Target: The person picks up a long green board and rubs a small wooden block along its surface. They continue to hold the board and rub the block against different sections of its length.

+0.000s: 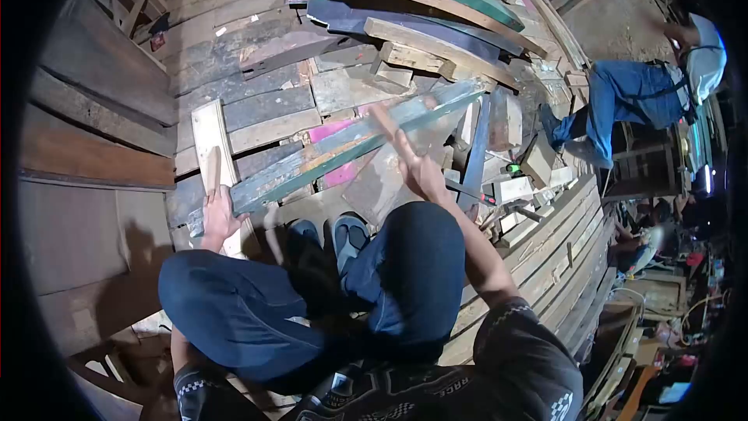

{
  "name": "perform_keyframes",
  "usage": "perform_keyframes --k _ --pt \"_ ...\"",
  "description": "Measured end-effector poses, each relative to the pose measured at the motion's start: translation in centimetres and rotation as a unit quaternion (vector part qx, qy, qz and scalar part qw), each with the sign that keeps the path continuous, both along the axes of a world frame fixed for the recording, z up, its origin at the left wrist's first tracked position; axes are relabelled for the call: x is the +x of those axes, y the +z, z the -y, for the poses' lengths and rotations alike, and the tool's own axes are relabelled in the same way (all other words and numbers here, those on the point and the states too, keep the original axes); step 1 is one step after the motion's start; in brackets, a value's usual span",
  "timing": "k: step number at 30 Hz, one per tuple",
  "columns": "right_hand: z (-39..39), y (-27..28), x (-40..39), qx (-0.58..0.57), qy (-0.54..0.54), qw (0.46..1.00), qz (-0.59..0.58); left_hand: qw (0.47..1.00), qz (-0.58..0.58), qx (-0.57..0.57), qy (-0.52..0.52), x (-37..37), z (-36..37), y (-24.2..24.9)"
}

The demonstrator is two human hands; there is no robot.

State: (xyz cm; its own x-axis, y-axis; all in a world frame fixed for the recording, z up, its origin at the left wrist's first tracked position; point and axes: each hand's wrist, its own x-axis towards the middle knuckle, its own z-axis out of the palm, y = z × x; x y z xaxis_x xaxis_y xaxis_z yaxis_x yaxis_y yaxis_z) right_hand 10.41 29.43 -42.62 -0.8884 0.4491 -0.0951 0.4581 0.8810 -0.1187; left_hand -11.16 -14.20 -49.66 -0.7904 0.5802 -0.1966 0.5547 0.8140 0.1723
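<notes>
1. The weathered beam (pixel 292 170) is lying across the floor (pixel 343 90), its long axis running from eight o'clock toward two o'clock.
2. The left hand (pixel 221 217) is nearer, touching the beam close to its eight-o'clock end; from there most of the beam is stretching toward two o'clock. Its fingers are lying extended, with the thumb standing apart, and are pointing about twelve. A pale plank (pixel 209 129) is running beneath this spot.
3. The right hand (pixel 425 178) is closing narrowly around a wooden handle (pixel 387 126), which is pointing toward eleven o'clock and crossing above the beam. Blur is hiding its far end, so I cannot tell the tool's kind or whether it is touching the wood.
4. The right forearm (pixel 477 248) is reaching in from five o'clock; a screwdriver (pixel 487 199) is lying near the right hand, toward four.
</notes>
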Motion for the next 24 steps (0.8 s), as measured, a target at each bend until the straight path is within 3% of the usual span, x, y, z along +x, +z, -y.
perform_keyframes --k 2,3,5,6,7,9,11,13,14,15,17,19,21,23,24 --pt "-1.2 0.5 -0.2 -0.008 0.061 0.997 0.047 1.000 -0.014 0.009 -0.004 -0.2 0.0 -0.5" --pt "-3.3 0.9 -0.1 -0.001 0.086 0.994 -0.063 1.000 -0.012 0.017 -0.006 -0.1 -0.1 -0.2" --pt "-8.4 0.1 -1.1 0.049 -0.054 0.997 -0.033 1.000 -0.012 0.020 -0.007 -0.2 -0.2 0.1" --pt "-10.1 -0.2 -1.0 0.040 -0.087 0.988 -0.120 1.000 -0.019 0.021 -0.007 -0.1 -0.3 0.5" --pt "-11.3 -1.0 -1.0 0.068 -0.125 0.982 -0.124 0.999 -0.025 0.022 -0.006 0.2 -0.4 0.8" --pt "-8.7 -1.0 -1.5 0.056 -0.097 0.989 -0.099 0.999 -0.035 0.029 -0.008 0.4 -0.5 0.8" --pt "-4.7 -0.1 -1.2 -0.003 0.071 0.994 -0.085 0.998 -0.041 0.039 -0.013 0.6 -0.4 0.7" --pt "-4.8 0.3 -0.4 0.003 0.079 0.997 -0.002 0.998 -0.044 0.039 -0.002 0.9 -0.3 0.6" --pt "-7.2 -0.1 -0.1 -0.007 0.069 0.997 -0.027 0.998 -0.044 0.039 0.002 1.1 -0.4 0.5" --pt "-7.9 1.2 -0.6 0.021 -0.016 1.000 -0.007 0.998 -0.046 0.040 0.008 1.4 -0.5 0.6" --pt "-13.0 -1.6 0.4 -0.013 -0.147 0.985 -0.092 0.996 -0.062 0.063 -0.003 1.4 -0.4 0.5" --pt "-10.5 -1.9 0.1 0.077 -0.127 0.978 -0.145 0.996 -0.079 0.039 -0.006 1.4 0.0 -0.3" --pt "-6.4 -1.4 0.6 -0.011 -0.036 0.992 -0.119 0.997 -0.063 0.038 -0.008 1.2 0.2 -0.5" --pt "-3.0 1.4 1.3 -0.021 0.043 0.997 -0.063 0.995 -0.087 0.041 -0.024 1.3 0.2 -0.3" --pt "-5.0 0.3 1.6 -0.027 0.045 0.996 -0.078 0.995 -0.085 0.048 -0.030 1.1 0.4 -0.9"
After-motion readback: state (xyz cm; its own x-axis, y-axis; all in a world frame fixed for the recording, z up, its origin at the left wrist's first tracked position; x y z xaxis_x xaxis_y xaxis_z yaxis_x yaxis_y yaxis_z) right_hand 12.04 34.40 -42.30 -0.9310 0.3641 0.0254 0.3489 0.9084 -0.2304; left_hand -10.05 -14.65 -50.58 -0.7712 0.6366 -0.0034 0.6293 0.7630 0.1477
